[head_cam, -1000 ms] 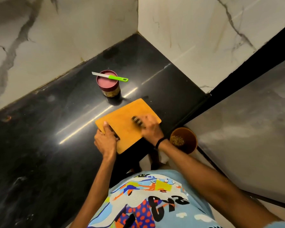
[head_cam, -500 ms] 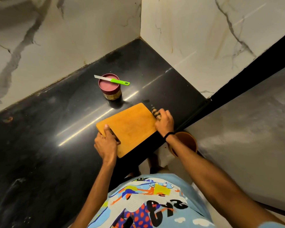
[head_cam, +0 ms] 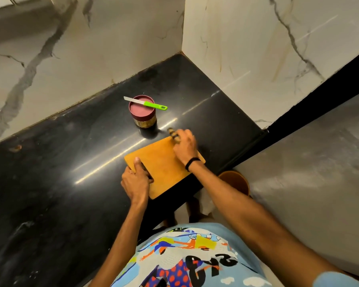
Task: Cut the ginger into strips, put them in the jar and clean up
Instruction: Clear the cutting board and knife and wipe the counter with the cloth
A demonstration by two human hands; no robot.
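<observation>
Right hand (head_cam: 184,147) slid to board (head_cam: 162,164) corner, clutching striped cloth (head_cam: 172,132), left hand (head_cam: 135,180) gripping board

counter (head_cam: 50,172) glossy blk stone | board (head_cam: 162,162) matt wood | knife handle (head_cam: 153,105) plastic

Left of the cutting board (head_cam: 164,162) we see a wide stretch of bare dark surface (head_cam: 56,166) where fingers could pass, and a narrower strip between the jar (head_cam: 144,118) and the right wall (head_cam: 257,59). The jar stands near the board's far corner with the knife (head_cam: 147,104) across its lid sticking out on both sides. The right hand (head_cam: 184,147), gripping a striped scrubber (head_cam: 173,133), fills much of the gap between them, and the back wall (head_cam: 71,59) closes the surface behind.
</observation>
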